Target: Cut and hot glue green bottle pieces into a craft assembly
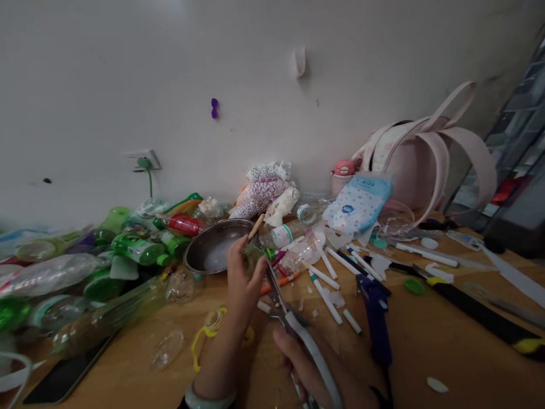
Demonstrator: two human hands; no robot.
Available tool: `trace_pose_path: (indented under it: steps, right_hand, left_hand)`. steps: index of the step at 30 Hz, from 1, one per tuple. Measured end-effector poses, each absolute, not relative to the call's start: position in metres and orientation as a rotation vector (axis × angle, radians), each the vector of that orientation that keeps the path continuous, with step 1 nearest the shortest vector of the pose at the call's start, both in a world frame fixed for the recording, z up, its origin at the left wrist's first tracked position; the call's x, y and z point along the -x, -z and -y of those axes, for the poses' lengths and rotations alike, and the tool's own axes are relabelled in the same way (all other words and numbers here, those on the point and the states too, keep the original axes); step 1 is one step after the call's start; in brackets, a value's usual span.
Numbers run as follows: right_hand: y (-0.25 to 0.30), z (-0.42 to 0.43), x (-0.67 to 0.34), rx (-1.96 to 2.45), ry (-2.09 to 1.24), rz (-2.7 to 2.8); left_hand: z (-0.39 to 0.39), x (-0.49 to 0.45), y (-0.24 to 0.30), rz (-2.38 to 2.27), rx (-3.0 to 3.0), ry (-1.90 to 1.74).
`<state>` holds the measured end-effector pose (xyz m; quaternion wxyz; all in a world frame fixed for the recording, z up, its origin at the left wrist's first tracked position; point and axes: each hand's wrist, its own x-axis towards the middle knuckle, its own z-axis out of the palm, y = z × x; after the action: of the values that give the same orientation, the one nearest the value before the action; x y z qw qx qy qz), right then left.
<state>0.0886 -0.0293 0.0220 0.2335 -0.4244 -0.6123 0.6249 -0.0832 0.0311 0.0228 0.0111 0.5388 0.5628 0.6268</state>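
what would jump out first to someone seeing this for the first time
In the middle, the left hand pinches a small plastic piece at the tip of the scissors held in the right hand. A heap of green and clear bottles crowds the left side of the table, next to a metal bowl. A pink bag stands by the wall at the back right.

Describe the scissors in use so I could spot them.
Near the front of the wooden table, the right hand holds the scissors, blades toward the greenish piece in the left hand. Their handles are pale grey; the tool lying beside them is blue.
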Motion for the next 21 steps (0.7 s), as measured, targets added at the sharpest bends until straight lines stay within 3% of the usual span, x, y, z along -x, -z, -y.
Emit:
trace_pose_path:
  steps: [4, 21]
  right_hand:
    - [-0.048, 0.029, -0.096, 1.216, -1.25, 2.103]
    - [-0.045, 0.022, -0.098, 1.243, -1.191, 2.174]
  left_hand:
    - [-0.031, 0.087, -0.02, -1.832, -1.482, -2.1]
    - [-0.039, 0.084, -0.02, -1.692, -1.127, -2.122]
